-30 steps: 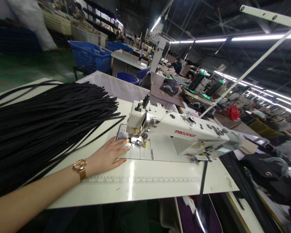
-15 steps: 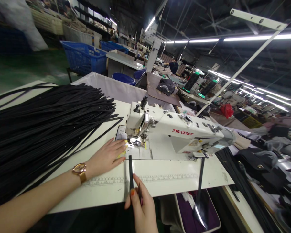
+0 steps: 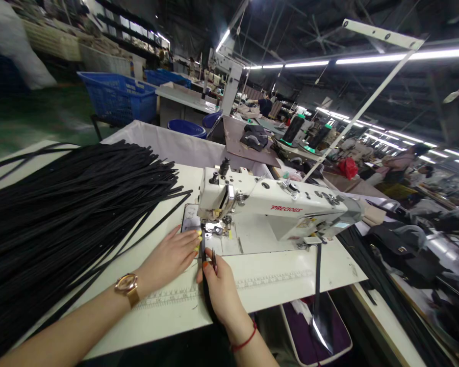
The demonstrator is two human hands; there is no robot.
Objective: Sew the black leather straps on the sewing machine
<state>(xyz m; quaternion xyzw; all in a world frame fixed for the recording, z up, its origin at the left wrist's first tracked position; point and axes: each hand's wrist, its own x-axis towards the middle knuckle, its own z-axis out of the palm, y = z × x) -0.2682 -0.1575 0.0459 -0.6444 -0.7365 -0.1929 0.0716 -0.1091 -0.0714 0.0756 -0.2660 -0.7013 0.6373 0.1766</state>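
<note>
My right hand (image 3: 220, 285) pinches a narrow black strap (image 3: 204, 255) whose far end reaches under the head of a white sewing machine (image 3: 248, 201). A slim pointed metal tool (image 3: 214, 258) is also tucked in that hand; its exact kind is hard to make out. Flat on the machine bed lies my left hand (image 3: 172, 260), its fingers stretched out, with yellow at the fingertips beside the strap and the presser foot (image 3: 216, 230). The strap's lower part hangs over the table's front edge below my right hand.
A large pile of black straps (image 3: 72, 209) covers the table's left side. Printed ruler marks (image 3: 252, 281) run along the tabletop. Another black strap (image 3: 317, 278) hangs at the right above a purple-lined bin (image 3: 298, 326). Blue baskets (image 3: 118, 97) stand behind.
My right hand has moved forward and brought the strap's end up under the machine head. My left hand stays almost in place beside it. The camera view has shifted slightly.
</note>
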